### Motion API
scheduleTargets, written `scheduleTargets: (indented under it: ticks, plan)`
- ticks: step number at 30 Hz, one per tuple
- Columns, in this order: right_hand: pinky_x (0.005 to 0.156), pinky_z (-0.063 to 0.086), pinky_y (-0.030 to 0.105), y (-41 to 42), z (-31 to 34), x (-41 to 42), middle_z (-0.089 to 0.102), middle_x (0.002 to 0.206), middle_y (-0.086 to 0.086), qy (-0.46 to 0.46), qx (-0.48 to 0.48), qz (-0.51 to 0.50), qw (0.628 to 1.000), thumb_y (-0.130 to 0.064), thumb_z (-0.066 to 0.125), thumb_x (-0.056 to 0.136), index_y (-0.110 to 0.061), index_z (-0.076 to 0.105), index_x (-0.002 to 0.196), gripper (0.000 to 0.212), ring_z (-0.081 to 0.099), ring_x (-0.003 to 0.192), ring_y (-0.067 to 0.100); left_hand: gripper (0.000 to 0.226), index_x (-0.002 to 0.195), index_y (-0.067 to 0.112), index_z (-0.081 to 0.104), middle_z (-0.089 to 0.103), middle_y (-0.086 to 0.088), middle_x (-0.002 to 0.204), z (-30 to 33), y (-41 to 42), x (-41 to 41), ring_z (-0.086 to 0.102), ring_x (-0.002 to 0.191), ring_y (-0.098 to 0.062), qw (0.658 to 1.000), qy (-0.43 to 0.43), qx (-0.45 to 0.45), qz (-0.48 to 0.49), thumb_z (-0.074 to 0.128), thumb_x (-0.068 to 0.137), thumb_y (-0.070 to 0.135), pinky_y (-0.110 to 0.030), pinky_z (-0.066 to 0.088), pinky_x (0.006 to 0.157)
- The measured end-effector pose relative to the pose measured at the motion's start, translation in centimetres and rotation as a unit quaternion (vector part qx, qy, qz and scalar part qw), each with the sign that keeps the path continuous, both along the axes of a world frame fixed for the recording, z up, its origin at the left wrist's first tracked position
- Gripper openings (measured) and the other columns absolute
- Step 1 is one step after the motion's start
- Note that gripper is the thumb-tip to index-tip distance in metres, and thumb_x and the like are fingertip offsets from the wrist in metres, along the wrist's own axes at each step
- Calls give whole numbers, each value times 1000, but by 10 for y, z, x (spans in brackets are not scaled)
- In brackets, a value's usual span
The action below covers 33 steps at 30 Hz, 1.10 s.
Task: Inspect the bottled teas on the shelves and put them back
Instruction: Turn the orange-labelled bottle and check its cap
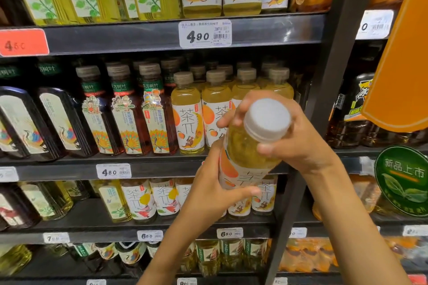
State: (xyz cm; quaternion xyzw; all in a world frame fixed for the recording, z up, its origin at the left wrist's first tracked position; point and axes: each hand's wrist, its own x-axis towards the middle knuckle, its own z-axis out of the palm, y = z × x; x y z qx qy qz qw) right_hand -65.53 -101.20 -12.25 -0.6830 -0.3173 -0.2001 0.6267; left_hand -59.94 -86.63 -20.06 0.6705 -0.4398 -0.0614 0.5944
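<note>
- Held bottle (249, 157) of yellow tea tilted cap-first toward the camera, in front of the middle shelf (162, 169), off its row.
- Left hand (208, 190) wrapped round the labelled lower body; fingers (240, 192) curled across the label, hiding much of the print.
- Right hand (289, 132) clasped around the neck beside the white cap (267, 118).
- Base of the bottle hidden behind the left hand.
- Behind the held bottle, matching shelved bottles (187, 113) partly covered.
- Above, price tag (205, 33) reading 4.90; small print illegible.

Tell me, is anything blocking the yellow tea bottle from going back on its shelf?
Nothing visible lies between them. The yellow tea bottle, held by the left hand and right hand, is before the matching bottles; any gap is hidden.
</note>
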Motion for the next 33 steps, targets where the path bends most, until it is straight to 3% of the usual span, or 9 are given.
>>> scheduleTargets:
  ticks: [3, 5, 11, 15, 19, 22, 27, 30, 33]
  plan:
    - [92, 45, 37, -1, 0, -4, 66, 104, -10, -19, -53, -7, 998, -7, 70, 71, -15, 59, 111, 42, 59, 109, 35, 76, 118, 44, 44, 51, 47, 111, 0, 1, 6, 49, 106, 22, 1000, -21, 0, 10, 86, 57, 29, 4, 39, 77]
    - [92, 46, 38, 0, 0, -5, 67, 103, -9, -10, -46, -17, 999, -7, 69, 71, -15, 59, 110, 42, 60, 109, 33, 74, 115, 47, 47, 56, 41, 110, -1, 4, 6, 54, 104, 17, 1000, -11, 6, 6, 86, 53, 37, 1, 42, 76]
    - [82, 53, 35, 3, -8, 1, 70, 94, -2, 50, 137, -73, 987, -17, 62, 78, -15, 56, 117, 40, 66, 101, 20, 55, 111, 37, 62, 72, 13, 105, -3, 14, -7, 68, 97, -5, 990, 120, -19, -67, 80, 59, 34, -12, 52, 73]
    - [81, 54, 33, 9, -6, 11, 70, 95, 3, 98, 193, -115, 970, -26, 51, 92, -11, 55, 126, 37, 67, 97, 21, 53, 108, 33, 63, 73, 11, 104, -6, 14, -21, 69, 96, -8, 977, 198, -26, -68, 73, 59, 51, -16, 54, 73]
    - [77, 56, 32, 12, -2, 15, 71, 96, 9, 130, 204, -155, 958, -29, 56, 93, -10, 64, 112, 28, 69, 91, 22, 57, 113, 44, 61, 71, 8, 113, -9, 14, -26, 67, 105, -12, 954, 290, -35, -68, 67, 62, 71, -28, 54, 87]
    - [75, 56, 29, 13, 3, 17, 72, 94, 8, 138, 198, -169, 956, -28, 57, 93, -11, 66, 109, 25, 69, 87, 19, 64, 129, 28, 52, 68, 2, 120, -7, 15, -22, 64, 112, -15, 917, 379, -58, -112, 60, 75, 60, -30, 53, 93]
    - [69, 58, 26, 15, 5, 22, 75, 87, 1, 211, 205, -182, 938, -31, 60, 92, -14, 69, 102, 21, 71, 80, 14, 53, 118, 28, 62, 68, -3, 120, -7, 15, -15, 66, 109, -19, 854, 476, -135, -164, 59, 72, 54, -30, 57, 81]
    - [79, 56, 31, 14, 3, 25, 72, 94, 5, 257, 247, -123, 926, -36, 56, 92, -13, 68, 106, 30, 68, 90, 19, 76, 131, 3, 53, 69, -16, 106, -3, 16, -13, 70, 88, -28, 778, 562, -151, -238, 57, 82, 61, -36, 58, 71]
    - [86, 54, 34, 21, -1, 29, 65, 101, 9, 298, 308, -49, 902, -39, 58, 82, -11, 56, 118, 45, 62, 96, 22, 72, 123, -14, 52, 62, -26, 97, -2, 17, -13, 63, 81, -33, 683, 618, -142, -362, 55, 88, 49, -38, 53, 71]
